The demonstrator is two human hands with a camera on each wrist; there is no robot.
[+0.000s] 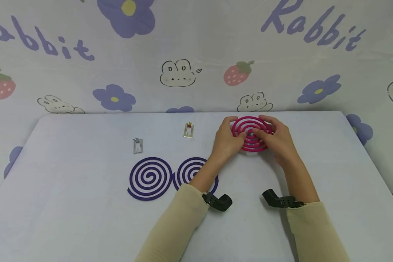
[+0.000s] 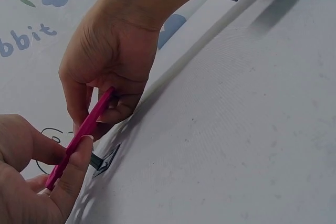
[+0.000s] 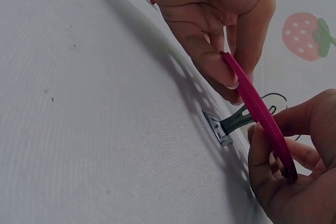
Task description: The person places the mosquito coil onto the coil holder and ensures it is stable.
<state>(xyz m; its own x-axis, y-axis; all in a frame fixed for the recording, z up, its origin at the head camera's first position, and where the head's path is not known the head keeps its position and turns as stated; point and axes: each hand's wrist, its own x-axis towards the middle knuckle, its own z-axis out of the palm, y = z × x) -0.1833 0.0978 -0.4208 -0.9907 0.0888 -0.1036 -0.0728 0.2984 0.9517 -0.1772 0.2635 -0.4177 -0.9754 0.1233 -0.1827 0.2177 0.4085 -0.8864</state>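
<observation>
A pink mosquito coil [image 3: 258,109] is held between both hands near the back edge of the table, raised and tilted. My left hand [image 1: 227,141] pinches its left side, thumb in front and fingers behind. On the opposite side my right hand [image 1: 281,142] grips the coil likewise, its thumb reaching toward the spiral's centre. Under the coil stands a small dark metal coil stand [image 3: 216,128], its upright prong reaching the coil's middle. Whether the prong sits in the coil, I cannot tell.
Two purple mosquito coils [image 1: 150,197] lie flat side by side, the right one partly under my left forearm. Behind them are a silver stand [image 1: 138,146] and a gold-toned stand [image 1: 188,131] with a red part. A patterned cloth [image 1: 209,43] hangs behind the white table [image 1: 68,203].
</observation>
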